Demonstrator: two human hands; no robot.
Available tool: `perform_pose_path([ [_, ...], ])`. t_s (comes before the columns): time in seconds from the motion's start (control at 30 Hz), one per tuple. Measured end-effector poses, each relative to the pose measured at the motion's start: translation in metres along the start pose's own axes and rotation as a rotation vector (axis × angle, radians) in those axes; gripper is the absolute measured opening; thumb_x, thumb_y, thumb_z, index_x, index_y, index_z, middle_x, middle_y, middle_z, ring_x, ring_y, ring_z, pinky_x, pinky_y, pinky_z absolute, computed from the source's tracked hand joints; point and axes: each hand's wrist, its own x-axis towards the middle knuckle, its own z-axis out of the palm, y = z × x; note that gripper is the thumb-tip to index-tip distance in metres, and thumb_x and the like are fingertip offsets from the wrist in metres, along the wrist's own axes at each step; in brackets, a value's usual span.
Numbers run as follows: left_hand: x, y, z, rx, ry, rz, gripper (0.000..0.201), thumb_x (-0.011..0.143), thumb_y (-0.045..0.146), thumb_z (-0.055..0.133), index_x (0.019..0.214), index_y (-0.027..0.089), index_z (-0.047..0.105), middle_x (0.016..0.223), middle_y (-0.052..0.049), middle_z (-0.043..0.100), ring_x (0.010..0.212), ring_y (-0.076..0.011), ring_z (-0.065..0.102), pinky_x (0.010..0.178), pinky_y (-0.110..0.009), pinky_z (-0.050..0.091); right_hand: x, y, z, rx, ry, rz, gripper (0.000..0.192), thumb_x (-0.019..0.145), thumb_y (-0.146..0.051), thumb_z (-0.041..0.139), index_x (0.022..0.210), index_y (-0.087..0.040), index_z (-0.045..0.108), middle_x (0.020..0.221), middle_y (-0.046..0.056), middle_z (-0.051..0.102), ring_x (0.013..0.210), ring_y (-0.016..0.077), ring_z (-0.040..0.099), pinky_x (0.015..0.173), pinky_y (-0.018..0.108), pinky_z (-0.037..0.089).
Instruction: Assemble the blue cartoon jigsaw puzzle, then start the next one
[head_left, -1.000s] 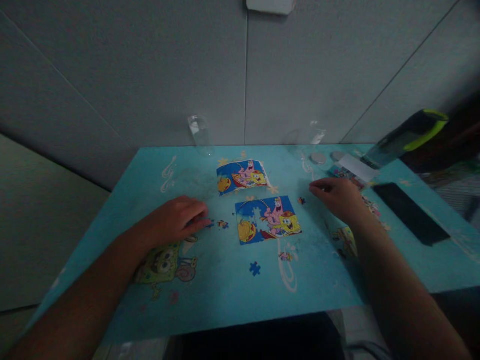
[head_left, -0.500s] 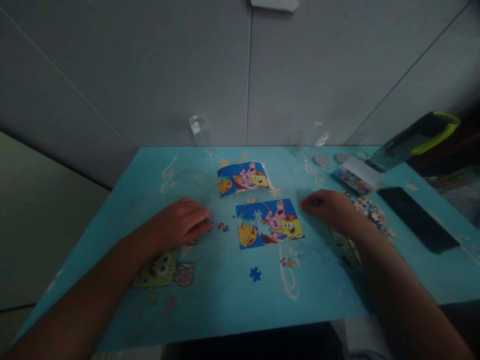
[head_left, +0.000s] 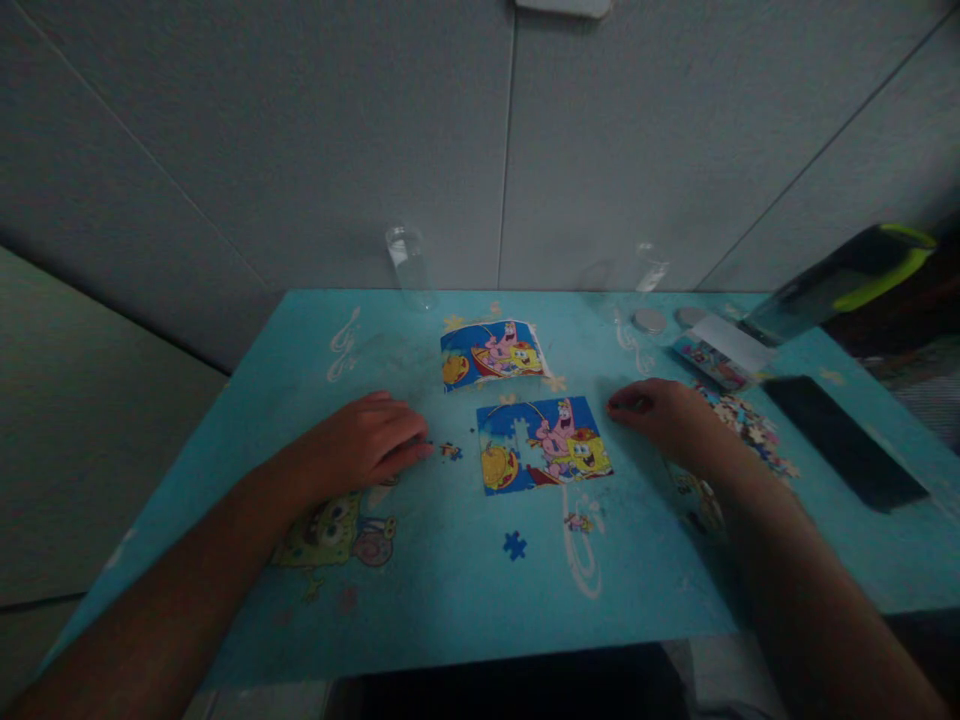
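Left hand (head_left: 367, 440): we rest it flat, fingers spread, holding nothing.
Right hand (head_left: 660, 415): fingers curled narrow on a hidden piece, we judge.
Puzzle (head_left: 544, 443): turn pieces before pressing.

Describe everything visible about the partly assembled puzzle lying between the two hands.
The puzzle is a flat rectangle of small interlocked card-like pieces, printed with cartoon characters on a blue ground. A pale gap near its upper left shows pieces missing. It lies face up on the blue table, just nearer than a matching picture card. Neither the left hand nor the right hand touches it.
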Motion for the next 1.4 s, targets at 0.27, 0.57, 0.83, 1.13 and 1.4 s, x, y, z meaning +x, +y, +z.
perform_pose_path([
  [0.27, -0.001, -0.002, 0.001, -0.008, 0.008, 0.004, 0.021, 0.105, 0.033, 0.050, 0.093, 0.019, 0.060, 0.084, -0.001, 0.063, 0.076, -0.0163, 0.056, 0.083, -0.035, 0.041, 0.000, 0.000, 0.000, 0.000, -0.008, 0.039, 0.021, 0.084, -0.039, 0.069, 0.089, -0.022, 0.079, 0.081, 0.006, 0.077, 0.071, 0.0216, 0.069, 0.066, 0.034, 0.050],
  [0.57, -0.002, -0.002, 0.001, 0.006, -0.008, 0.000, 0.025, 0.106, 0.036, 0.047, 0.092, 0.020, 0.061, 0.080, -0.001, 0.062, 0.074, -0.0163, 0.056, 0.082, -0.035, 0.042, 0.000, -0.001, 0.001, 0.056, 0.021, 0.031, 0.030, 0.083, -0.036, 0.071, 0.108, -0.021, 0.076, 0.086, 0.005, 0.077, 0.072, 0.0208, 0.070, 0.066, 0.033, 0.052],
  [0.83, -0.001, -0.002, 0.002, -0.005, -0.005, -0.005, 0.025, 0.105, 0.036, 0.048, 0.092, 0.020, 0.061, 0.082, -0.001, 0.063, 0.075, -0.0161, 0.056, 0.082, -0.035, 0.042, -0.001, -0.003, -0.005, 0.065, 0.004, -0.038, 0.023, 0.088, -0.038, 0.063, 0.096, -0.025, 0.080, 0.085, 0.005, 0.078, 0.074, 0.0215, 0.070, 0.068, 0.034, 0.052],
  [1.13, 0.000, -0.001, 0.003, -0.014, 0.016, -0.001, 0.026, 0.105, 0.036, 0.049, 0.091, 0.020, 0.063, 0.080, -0.001, 0.064, 0.074, -0.0156, 0.057, 0.081, -0.034, 0.044, -0.015, -0.037, -0.007, 0.362, -0.128, -0.157, 0.029, 0.094, -0.046, 0.059, 0.097, -0.023, 0.077, 0.093, 0.004, 0.079, 0.080, 0.0198, 0.070, 0.072, 0.030, 0.054],
  [1.4, 0.000, 0.002, 0.004, 0.019, -0.040, -0.018, 0.030, 0.107, 0.037, 0.044, 0.090, 0.018, 0.060, 0.080, -0.002, 0.061, 0.076, -0.0174, 0.056, 0.083, -0.036, 0.042, -0.026, -0.061, 0.000, 0.605, -0.251, -0.151, 0.029, 0.095, -0.048, 0.061, 0.097, -0.024, 0.077, 0.096, 0.003, 0.078, 0.085, 0.0209, 0.070, 0.075, 0.031, 0.056],
])
